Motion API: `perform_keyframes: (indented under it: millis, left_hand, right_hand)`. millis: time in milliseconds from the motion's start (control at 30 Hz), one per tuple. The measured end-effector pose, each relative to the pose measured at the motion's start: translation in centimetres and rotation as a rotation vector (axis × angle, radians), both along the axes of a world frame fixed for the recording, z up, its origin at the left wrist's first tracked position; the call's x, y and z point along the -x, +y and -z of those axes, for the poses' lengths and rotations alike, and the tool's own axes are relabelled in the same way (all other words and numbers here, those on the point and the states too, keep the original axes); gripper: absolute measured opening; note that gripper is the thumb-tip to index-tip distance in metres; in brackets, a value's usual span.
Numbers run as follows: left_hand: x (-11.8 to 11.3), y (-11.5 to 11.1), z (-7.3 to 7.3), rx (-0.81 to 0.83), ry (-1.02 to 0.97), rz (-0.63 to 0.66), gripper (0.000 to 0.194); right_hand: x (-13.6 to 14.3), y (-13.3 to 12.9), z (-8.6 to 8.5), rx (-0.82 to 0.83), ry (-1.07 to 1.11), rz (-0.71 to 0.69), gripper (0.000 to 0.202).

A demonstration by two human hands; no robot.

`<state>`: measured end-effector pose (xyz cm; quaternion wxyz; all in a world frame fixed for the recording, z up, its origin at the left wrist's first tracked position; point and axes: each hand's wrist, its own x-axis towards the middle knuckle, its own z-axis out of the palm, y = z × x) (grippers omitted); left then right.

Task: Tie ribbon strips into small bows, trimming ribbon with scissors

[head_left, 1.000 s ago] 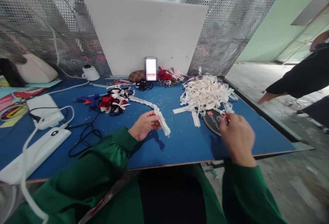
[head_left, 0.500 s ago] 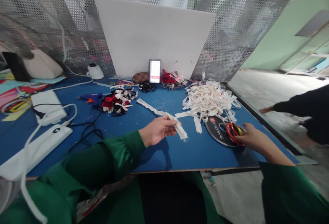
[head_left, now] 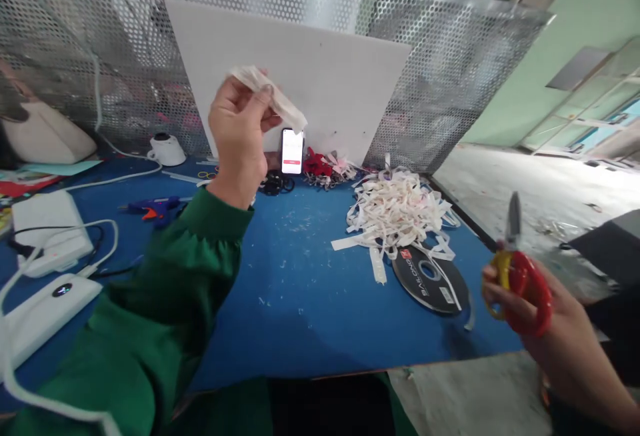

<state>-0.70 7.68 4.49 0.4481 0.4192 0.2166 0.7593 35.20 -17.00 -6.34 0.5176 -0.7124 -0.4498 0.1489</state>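
High in front of the white board, my left hand (head_left: 243,126) pinches a white fabric strip (head_left: 285,108), which runs slantwise past the fingertips. My right hand (head_left: 555,329), off to the right beyond the table edge, is closed around red-and-yellow-handled scissors (head_left: 520,276) with the blades pointing up. Below and between the hands lies a tangled heap of cream-white strips (head_left: 400,206) on the blue table. A black round spool (head_left: 430,283) marked SAILONG sits at the heap's near side, partly under loose strips.
The white board (head_left: 300,49) leans at the back with a lit phone (head_left: 292,151) before it. Red and white ribbon pieces (head_left: 323,166) lie beside the phone. A blue glue gun (head_left: 155,208), white power bank (head_left: 47,319) and cables are at left. A dark-clothed person is at far right.
My left hand has risen from the table with the white strip, up before the board. My right hand has lifted the scissors off the spool and moved right.
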Motion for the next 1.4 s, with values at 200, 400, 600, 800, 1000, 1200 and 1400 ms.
perform_keyframes:
  millis: [200,400,600,800,1000,1200,1400]
  left_hand:
    - [-2.7,-7.0,6.7,0.585,0.083,0.437,0.008]
    - [-2.4,-9.4,12.6,0.890,0.132,0.568,0.016]
    - [-2.5,-7.9,13.2,0.867,0.159,0.486,0.011]
    - [-2.9,-8.0,14.4,0.836,0.261,0.466,0.020]
    - [-3.0,-8.0,15.0,0.815,0.269,0.461,0.023]
    - [-3.3,-8.7,15.3,0.808,0.365,0.652,0.025]
    - [-3.3,-9.1,15.7,0.766,0.470,0.674,0.022]
  right_hand:
    - [8.6,7.7,-0.8,-0.096,0.567,-0.435,0.047]
    - [14.7,13.9,1.5,0.087,0.712,-0.703,0.051]
    - [15.0,13.3,3.9,0.217,0.820,-0.676,0.047]
    - [15.2,12.8,4.5,0.313,0.818,-0.694,0.046]
    - [15.5,12.7,4.3,0.283,0.792,-0.614,0.042]
    - [15.2,12.7,4.0,0.259,0.791,-0.638,0.046]
    - [15.4,12.6,4.6,0.261,0.812,-0.664,0.051]
